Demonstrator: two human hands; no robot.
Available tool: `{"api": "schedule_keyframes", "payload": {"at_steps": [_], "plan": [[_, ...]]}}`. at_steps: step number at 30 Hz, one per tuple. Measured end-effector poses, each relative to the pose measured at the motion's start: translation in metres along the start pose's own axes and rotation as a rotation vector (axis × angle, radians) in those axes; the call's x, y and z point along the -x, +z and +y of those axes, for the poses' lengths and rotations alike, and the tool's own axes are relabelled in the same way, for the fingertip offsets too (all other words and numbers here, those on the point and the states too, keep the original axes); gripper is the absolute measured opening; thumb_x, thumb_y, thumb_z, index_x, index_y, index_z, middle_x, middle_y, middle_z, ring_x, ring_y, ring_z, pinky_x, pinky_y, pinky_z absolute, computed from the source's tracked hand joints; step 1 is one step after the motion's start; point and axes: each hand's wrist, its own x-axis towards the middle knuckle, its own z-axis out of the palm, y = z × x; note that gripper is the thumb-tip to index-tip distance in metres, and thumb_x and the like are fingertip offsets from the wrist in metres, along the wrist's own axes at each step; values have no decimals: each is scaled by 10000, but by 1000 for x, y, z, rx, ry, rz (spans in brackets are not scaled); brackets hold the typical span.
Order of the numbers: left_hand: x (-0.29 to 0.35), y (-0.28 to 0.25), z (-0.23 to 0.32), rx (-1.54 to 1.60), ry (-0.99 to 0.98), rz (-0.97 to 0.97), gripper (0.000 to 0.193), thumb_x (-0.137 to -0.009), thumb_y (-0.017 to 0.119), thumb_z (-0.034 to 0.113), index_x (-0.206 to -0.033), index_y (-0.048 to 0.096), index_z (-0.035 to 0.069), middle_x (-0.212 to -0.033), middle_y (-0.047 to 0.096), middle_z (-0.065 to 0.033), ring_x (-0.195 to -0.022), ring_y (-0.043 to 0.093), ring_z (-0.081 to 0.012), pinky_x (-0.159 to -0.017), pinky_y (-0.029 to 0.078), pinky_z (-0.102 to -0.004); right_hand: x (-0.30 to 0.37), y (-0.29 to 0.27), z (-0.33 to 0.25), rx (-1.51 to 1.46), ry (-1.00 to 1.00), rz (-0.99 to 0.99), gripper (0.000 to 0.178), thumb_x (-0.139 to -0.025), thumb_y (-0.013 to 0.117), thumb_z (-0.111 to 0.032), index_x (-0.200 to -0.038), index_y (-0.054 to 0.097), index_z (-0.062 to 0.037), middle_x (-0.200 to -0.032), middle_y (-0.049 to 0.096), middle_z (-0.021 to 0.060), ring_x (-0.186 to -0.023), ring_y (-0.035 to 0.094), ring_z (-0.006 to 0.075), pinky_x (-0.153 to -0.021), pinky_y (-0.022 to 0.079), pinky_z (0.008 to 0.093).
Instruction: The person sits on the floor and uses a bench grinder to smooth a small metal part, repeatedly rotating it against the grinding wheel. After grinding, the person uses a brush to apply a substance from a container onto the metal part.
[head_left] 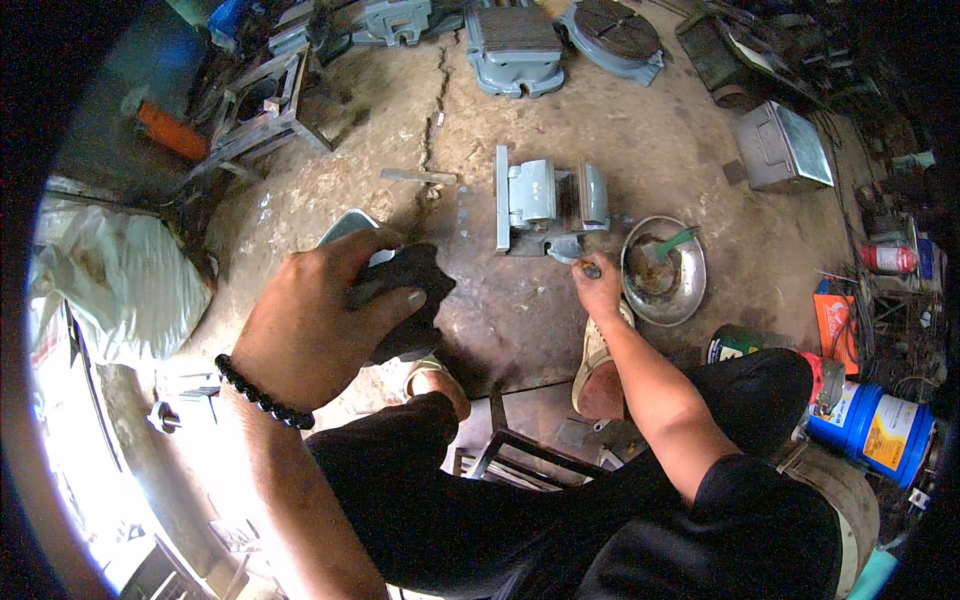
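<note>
My left hand [325, 305], with a black beaded bracelet at the wrist, is closed around a crumpled black cloth [415, 310]. It is raised in front of a light blue-rimmed container [350, 222], mostly hidden behind it. My right hand [598, 290] is closed around a small handled tool [592, 270], whose dark round end shows. The tool's other end cannot be told apart from the base of the vise. That grey-blue bench vise [535, 195] stands on the floor just beyond my right hand. Right of this hand is a metal bowl [690, 290] with a green-handled tool [678, 240] in it.
More grey-blue machine parts [515, 50] stand at the far side, with a round table [612, 38]. A metal box [785, 148] and blue bucket [870, 430] are at right. A metal frame stand [265, 105] and pale plastic sack [125, 280] stand left. My feet flank the work spot.
</note>
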Motion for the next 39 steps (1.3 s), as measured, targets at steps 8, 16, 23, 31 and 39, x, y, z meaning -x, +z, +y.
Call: {"api": "schedule_keyframes", "payload": {"at_steps": [8,16,23,31,39], "plan": [[9,-3,-5,-31,17,31,330,-800,686,181,-1082,637,18,-878,683,-199,-784,680,-334,-720,530,-396,-3,2,6,18,-148,52,221,-779,715,-225,-844,652,-23,-790,660,188,-758,641,399,-704,493,398],[20,-7,-12,5,-23,48,325,-795,695,174,-1070,634,12,-883,687,-193,-792,685,-323,-716,534,-387,3,2,-1,23,-137,83,211,-777,702,-211,-842,647,-18,-799,657,221,-776,647,395,-710,494,403],[29,-6,-20,18,-3,91,337,-785,705,183,-1067,634,13,-901,682,-200,-841,677,-334,-751,528,-401,9,2,-10,110,-109,194,216,-775,694,-213,-914,654,-52,-840,663,218,-799,647,392,-723,501,405],[32,-6,-20,52,28,102,326,-788,697,193,-1064,635,30,-904,680,-191,-859,668,-346,-760,524,-407,19,35,-30,-66,-135,31,181,-803,678,-191,-890,646,-35,-834,671,196,-810,647,381,-748,497,417],[36,-6,-21,41,-9,101,323,-779,701,178,-1063,638,38,-913,680,-184,-867,663,-354,-758,521,-406,17,46,-36,126,-72,157,179,-811,657,-178,-907,642,-27,-827,677,171,-773,649,356,-727,494,412]]}}
